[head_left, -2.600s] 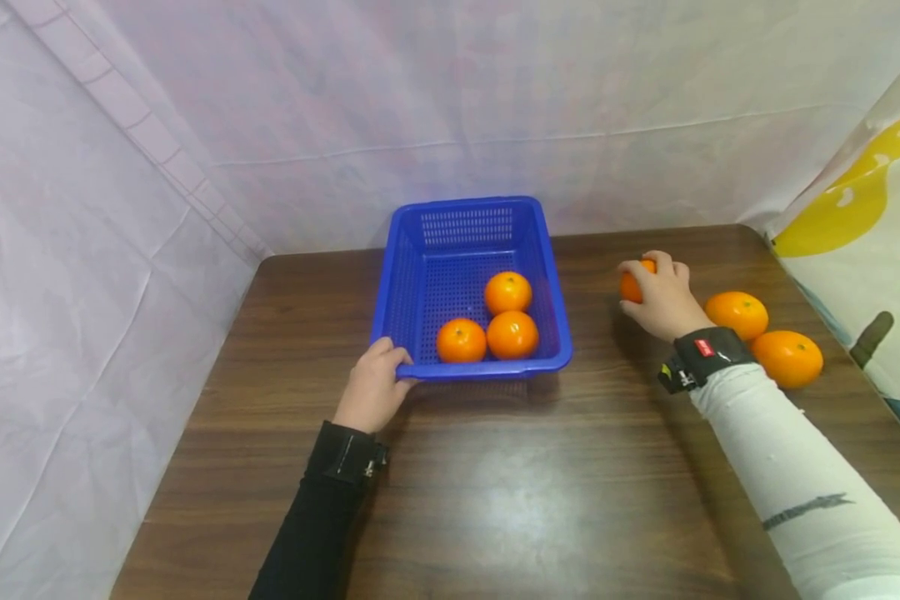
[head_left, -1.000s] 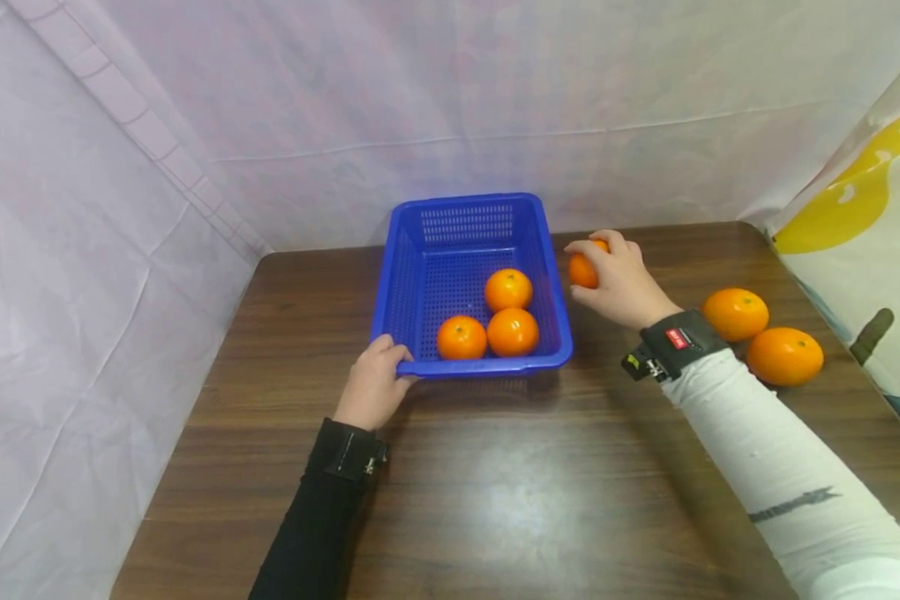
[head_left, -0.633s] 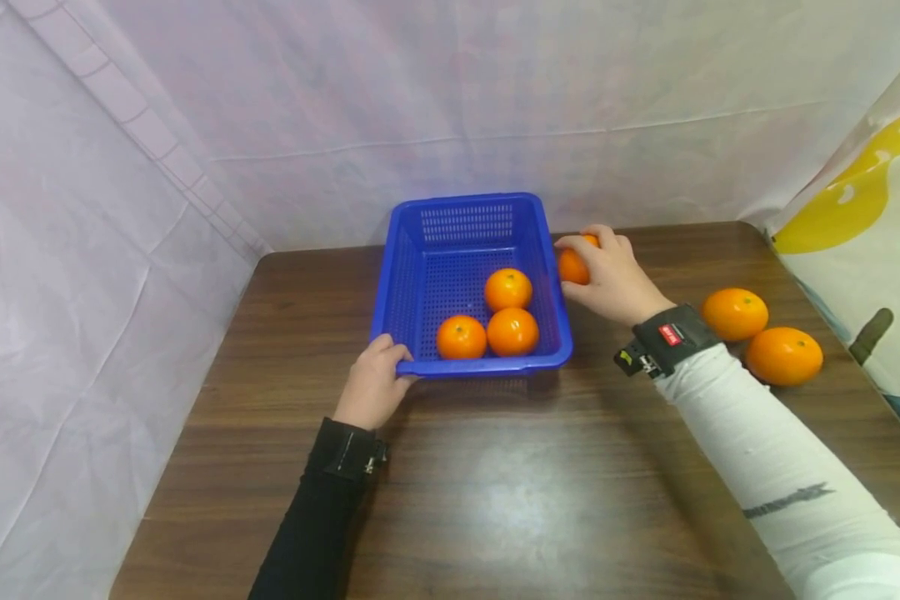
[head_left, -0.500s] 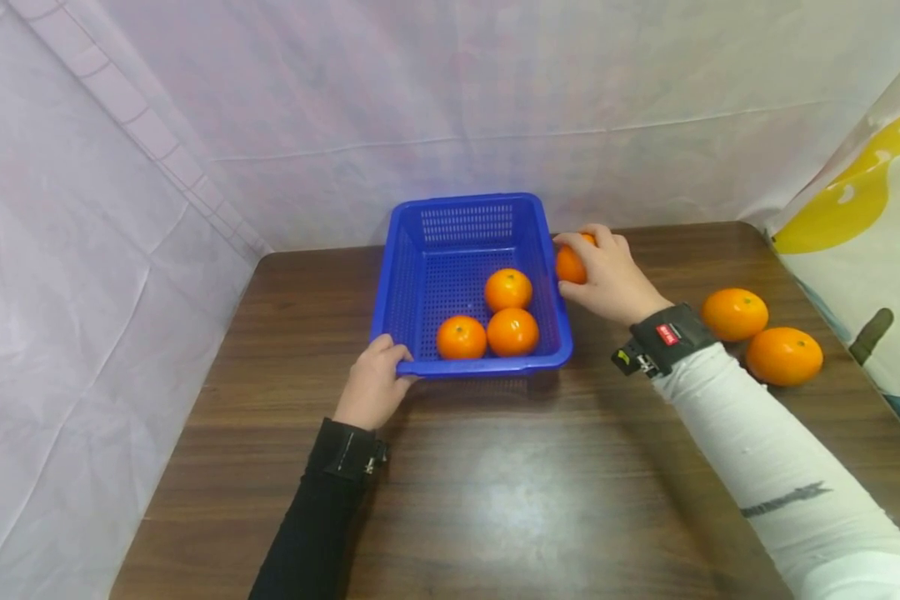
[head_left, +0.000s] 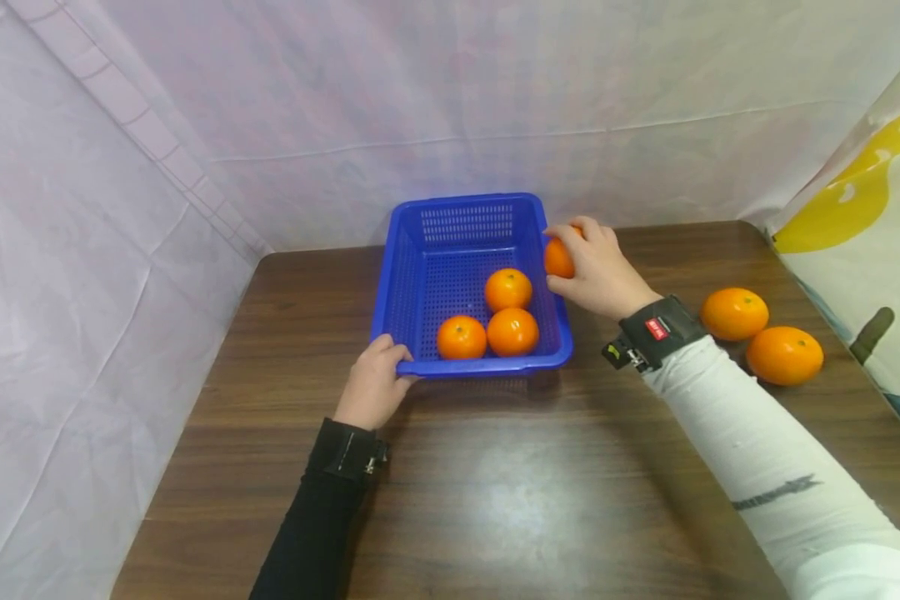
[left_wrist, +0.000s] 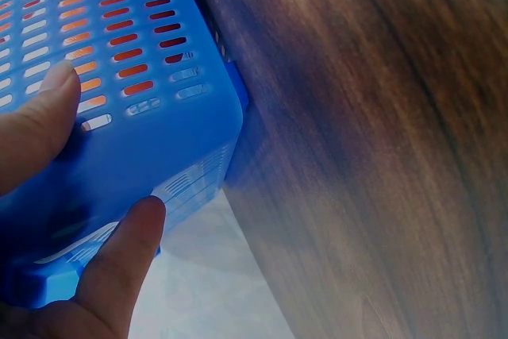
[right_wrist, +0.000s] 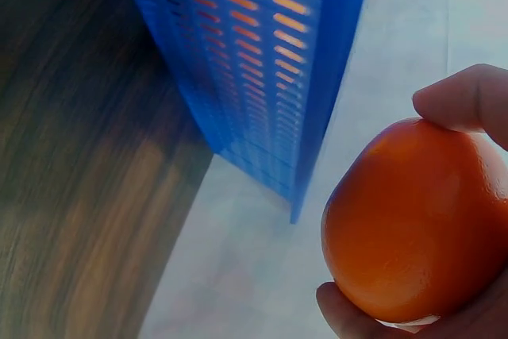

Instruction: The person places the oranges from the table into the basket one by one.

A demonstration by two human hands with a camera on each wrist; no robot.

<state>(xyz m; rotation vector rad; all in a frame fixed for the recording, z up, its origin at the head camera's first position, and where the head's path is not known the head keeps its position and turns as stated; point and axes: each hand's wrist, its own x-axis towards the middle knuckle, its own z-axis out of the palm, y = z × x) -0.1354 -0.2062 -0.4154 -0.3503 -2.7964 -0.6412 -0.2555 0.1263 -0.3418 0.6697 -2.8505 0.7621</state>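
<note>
My left hand (head_left: 373,385) grips the near left corner of a blue plastic basket (head_left: 465,369). In the left wrist view the thumb (left_wrist: 51,117) lies on the slotted wall and a finger (left_wrist: 131,252) presses the side round the corner. My right hand (head_left: 600,268) holds an orange (right_wrist: 417,224) between thumb and fingers, up at the basket's right rim. Fingers cover part of that orange in the head view. Inside the basket, three oranges (head_left: 508,290) sit toward the near right.
Two more oranges (head_left: 784,356) lie side by side on the right of the brown wooden table (head_left: 495,500). A pale curtain (head_left: 495,100) hangs right behind the basket, and a patterned cloth (head_left: 870,250) borders the right edge.
The right hand has carried its orange leftward from beside the two table oranges to the basket's right rim. My left hand and the basket have stayed in place.
</note>
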